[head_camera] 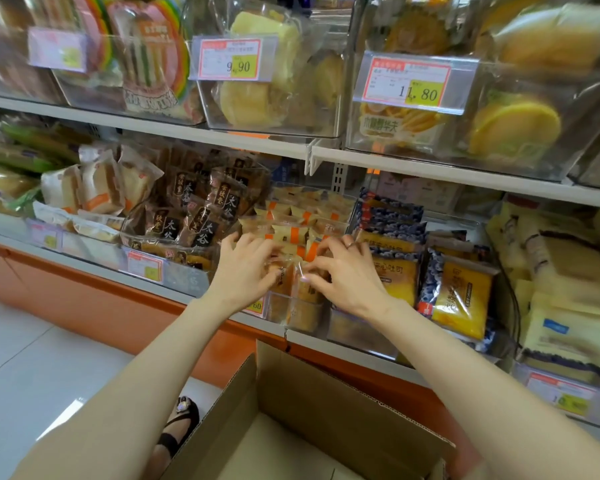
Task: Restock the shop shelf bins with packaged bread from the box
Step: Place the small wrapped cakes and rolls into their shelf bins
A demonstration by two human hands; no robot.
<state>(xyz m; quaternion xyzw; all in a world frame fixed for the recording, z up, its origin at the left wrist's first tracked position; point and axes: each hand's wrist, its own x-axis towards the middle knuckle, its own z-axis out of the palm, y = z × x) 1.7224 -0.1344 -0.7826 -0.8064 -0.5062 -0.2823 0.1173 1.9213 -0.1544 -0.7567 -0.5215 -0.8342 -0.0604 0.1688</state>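
Hands (245, 268) (349, 273) gripping obscured bread packs (303, 294), box (326, 393) cropped

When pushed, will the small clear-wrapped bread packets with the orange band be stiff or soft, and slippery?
Likely soft and light: the small clear-wrapped bread packets with the orange band look puffy. Their glossy film probably slides easily under the left hand and right hand. Standing on edge in rows, they may tip without neighbours.

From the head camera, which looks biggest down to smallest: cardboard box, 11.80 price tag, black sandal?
Cardboard box, largest, though nearest the camera.
11.80 price tag.
Black sandal, partly hidden.
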